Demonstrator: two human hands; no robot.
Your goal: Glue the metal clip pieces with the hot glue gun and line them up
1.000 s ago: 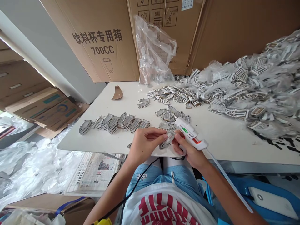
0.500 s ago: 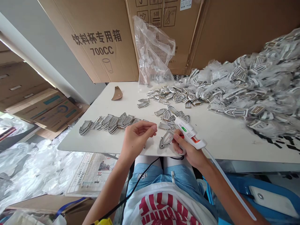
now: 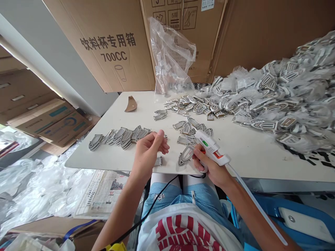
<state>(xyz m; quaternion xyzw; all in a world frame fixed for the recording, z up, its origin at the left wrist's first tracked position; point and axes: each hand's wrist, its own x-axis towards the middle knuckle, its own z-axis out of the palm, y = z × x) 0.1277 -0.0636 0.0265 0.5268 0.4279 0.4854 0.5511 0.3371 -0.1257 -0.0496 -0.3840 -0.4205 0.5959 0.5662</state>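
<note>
In my right hand is a white hot glue gun, its nozzle pointing up and left, with a long translucent glue stick trailing from its rear. A silver arch-shaped metal frame meets the fingertips of that hand; I cannot tell if they pinch it. My left hand is raised above the table edge, thumb up and apart from loosely curled fingers, with nothing visible in it. Partly behind it lies another metal frame. More frames lie loose just beyond the glue gun's nozzle.
Overlapping stacks of frames line the table's left side. A heap of plastic-wrapped frames covers the right rear. Large cardboard boxes stand behind, with a clear plastic bag in front. A black cord crosses my lap.
My left hand has moved slightly left and turned, its thumb lifting away from the fingers, uncovering more of the frame behind it. My right hand and the glue gun have barely moved.
</note>
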